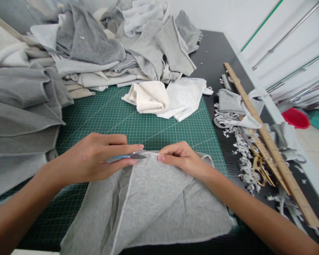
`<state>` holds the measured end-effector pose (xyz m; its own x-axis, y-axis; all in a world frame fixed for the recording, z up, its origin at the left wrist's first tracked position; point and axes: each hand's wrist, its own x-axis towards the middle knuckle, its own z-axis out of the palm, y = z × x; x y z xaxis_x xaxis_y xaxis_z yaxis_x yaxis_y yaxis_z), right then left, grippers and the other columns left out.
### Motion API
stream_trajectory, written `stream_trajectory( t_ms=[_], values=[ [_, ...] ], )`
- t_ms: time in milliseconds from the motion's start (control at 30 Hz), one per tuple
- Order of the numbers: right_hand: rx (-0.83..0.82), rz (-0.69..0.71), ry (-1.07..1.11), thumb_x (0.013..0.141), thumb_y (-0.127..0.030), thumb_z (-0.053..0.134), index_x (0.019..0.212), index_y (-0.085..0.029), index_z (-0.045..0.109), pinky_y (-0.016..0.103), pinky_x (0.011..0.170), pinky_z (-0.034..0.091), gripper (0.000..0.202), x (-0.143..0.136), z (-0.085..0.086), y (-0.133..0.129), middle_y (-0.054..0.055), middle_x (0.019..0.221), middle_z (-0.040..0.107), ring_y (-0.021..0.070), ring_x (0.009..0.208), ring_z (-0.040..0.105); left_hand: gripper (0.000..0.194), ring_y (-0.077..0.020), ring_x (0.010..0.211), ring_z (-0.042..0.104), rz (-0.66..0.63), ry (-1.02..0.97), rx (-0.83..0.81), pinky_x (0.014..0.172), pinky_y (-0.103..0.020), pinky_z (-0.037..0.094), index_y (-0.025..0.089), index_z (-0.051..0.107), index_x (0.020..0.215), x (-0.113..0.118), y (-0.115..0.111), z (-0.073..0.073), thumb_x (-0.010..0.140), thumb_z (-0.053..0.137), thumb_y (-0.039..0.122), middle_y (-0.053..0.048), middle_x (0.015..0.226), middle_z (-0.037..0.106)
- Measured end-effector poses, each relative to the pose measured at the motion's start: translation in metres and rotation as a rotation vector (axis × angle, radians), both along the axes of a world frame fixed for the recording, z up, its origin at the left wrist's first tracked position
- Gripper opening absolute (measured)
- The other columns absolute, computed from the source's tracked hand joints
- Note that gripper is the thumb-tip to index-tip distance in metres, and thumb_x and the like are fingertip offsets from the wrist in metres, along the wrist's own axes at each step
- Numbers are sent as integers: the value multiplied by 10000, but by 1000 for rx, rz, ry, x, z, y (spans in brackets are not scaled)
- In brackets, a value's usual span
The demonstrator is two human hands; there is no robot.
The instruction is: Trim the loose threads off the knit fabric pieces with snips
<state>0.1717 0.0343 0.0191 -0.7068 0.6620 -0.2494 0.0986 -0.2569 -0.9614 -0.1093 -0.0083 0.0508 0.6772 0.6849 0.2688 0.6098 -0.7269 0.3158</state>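
Observation:
A piece of light grey knit fabric [159, 205] with stitched seams lies over the front of the cutting mat. My left hand [95, 156] is closed around blue-handled thread snips [126, 157], most of which the palm and fingers hide. Their pointed metal blade reaches right, to the fabric's top edge beside a pale seam. Close by on the right, my right hand [182, 159] pinches that same edge between thumb and fingers.
A green gridded cutting mat [95, 117] covers the dark table. Heaped grey fabric pieces [90, 39] lie behind and left. Cream cloth [151, 97] and pale cloth [186, 95] sit behind my hands. At right are a wooden ruler [271, 141], gold-handled scissors [260, 168] and scraps [246, 156].

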Motion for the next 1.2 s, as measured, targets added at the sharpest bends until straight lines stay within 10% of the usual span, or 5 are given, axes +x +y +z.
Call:
stream_trajectory(
  t_ms=[1200],
  values=[
    [66, 32, 20, 843, -475, 746, 739, -163, 733, 253, 584, 337, 329, -1, -2, 0, -31, 646, 566, 92, 609, 421, 326, -89, 623, 552, -29, -121, -33, 592, -208, 442, 231, 649, 1353, 23, 6, -29, 1042, 555, 253, 9, 808, 613]
  ],
)
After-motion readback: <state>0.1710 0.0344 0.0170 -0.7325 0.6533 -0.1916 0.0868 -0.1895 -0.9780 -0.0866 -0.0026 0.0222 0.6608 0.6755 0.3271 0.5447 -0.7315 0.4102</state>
